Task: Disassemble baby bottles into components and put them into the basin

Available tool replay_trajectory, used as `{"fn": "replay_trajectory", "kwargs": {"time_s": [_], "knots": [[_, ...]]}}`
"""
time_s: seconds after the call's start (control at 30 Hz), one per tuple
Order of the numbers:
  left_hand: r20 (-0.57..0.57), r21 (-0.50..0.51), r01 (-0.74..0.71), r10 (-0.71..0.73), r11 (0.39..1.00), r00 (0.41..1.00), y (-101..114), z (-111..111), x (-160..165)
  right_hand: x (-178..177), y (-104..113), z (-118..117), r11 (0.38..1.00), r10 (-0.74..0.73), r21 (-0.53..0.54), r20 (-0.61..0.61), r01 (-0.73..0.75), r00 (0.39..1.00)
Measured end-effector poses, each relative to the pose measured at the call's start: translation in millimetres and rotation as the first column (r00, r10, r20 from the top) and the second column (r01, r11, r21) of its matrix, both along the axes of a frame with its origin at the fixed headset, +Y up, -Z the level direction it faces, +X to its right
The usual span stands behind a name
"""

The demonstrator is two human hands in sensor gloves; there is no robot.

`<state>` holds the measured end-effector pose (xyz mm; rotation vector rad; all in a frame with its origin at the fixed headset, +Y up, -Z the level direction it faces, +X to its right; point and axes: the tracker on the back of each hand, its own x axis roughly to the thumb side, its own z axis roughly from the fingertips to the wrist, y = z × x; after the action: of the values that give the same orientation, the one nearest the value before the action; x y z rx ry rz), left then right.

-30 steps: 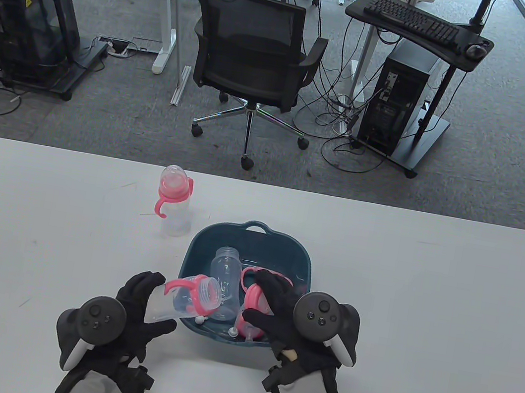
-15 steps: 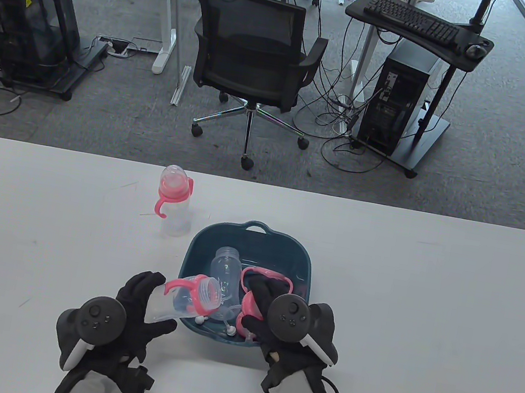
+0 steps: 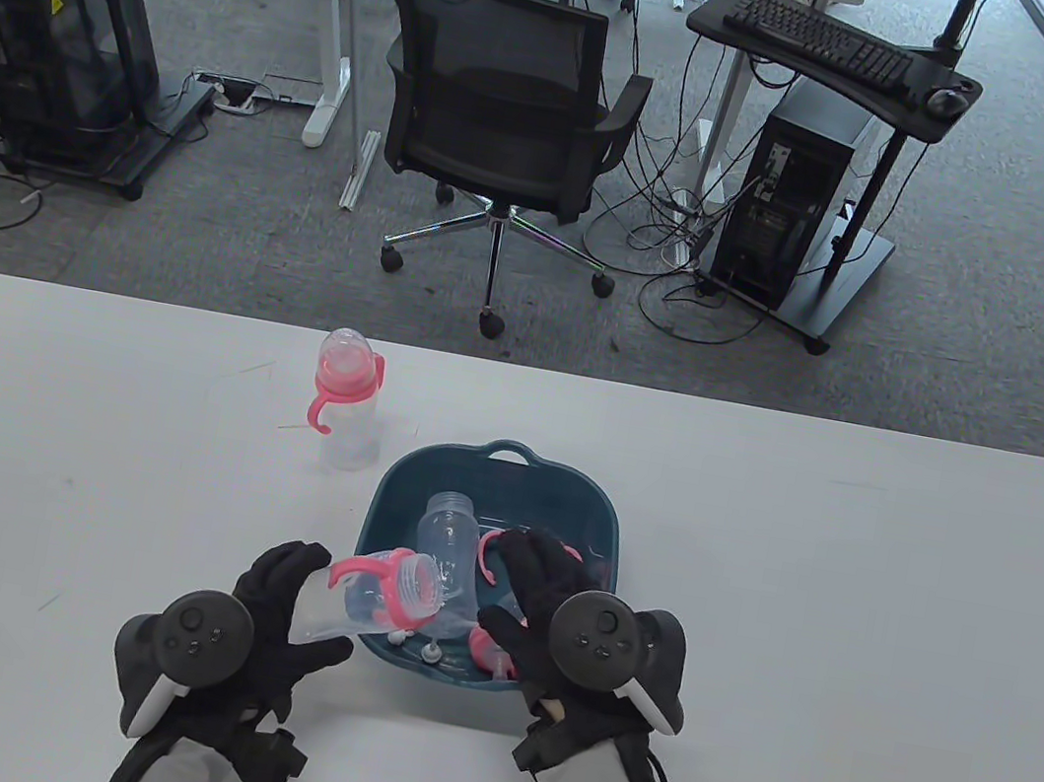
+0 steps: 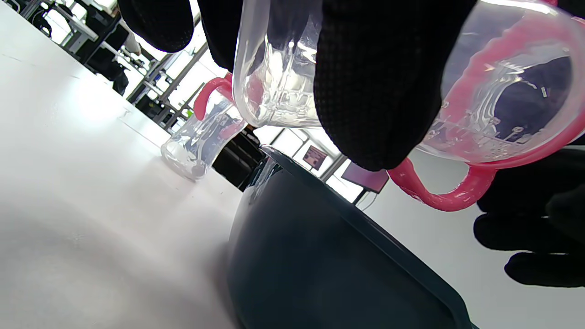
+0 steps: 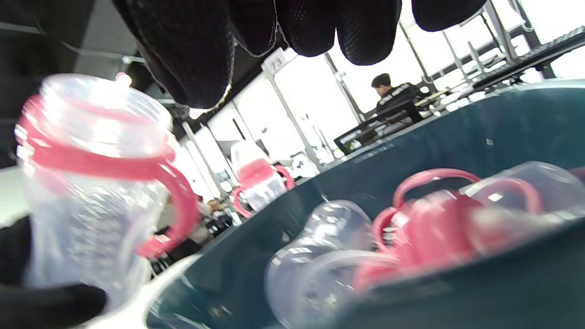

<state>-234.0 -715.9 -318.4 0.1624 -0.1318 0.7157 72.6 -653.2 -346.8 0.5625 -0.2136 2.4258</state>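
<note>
My left hand (image 3: 308,607) grips a clear bottle body (image 3: 378,592) with a pink handle ring. It is tilted, with its open mouth over the near-left rim of the dark teal basin (image 3: 597,509). In the left wrist view my fingers (image 4: 365,91) wrap the bottle (image 4: 480,114). My right hand (image 3: 516,592) hovers over the basin with its fingers spread and holds nothing. Inside lie another clear bottle body (image 3: 442,538) and pink lid and handle parts (image 3: 489,650). In the right wrist view those pink parts (image 5: 425,228) lie below my fingers (image 5: 192,55).
An assembled bottle (image 3: 345,401) with a pink collar and handles stands upright on the white table (image 3: 844,615), to the far left of the basin. Small white straw pieces (image 3: 430,653) lie at the basin's near edge. An office chair (image 3: 499,107) stands beyond the table.
My right hand shifted left over the basin, and its fingers straightened off the pink lid part, which now lies in the basin. The left hand and its bottle barely moved.
</note>
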Motion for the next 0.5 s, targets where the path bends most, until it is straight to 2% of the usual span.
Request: {"fn": "replay_trajectory", "kwargs": {"time_s": [0.27,0.5], "knots": [[0.018,0.016,0.025,-0.026,1.000,1.000,1,1,5,-13,22,18,0.981,-0.194,-0.005,-0.168,0.195,0.967],[0.041,0.044,0.049,-0.051,0.998,0.998,5,4,12,-27,21,23,0.985,-0.173,-0.058,-0.255,0.164,0.951]]}}
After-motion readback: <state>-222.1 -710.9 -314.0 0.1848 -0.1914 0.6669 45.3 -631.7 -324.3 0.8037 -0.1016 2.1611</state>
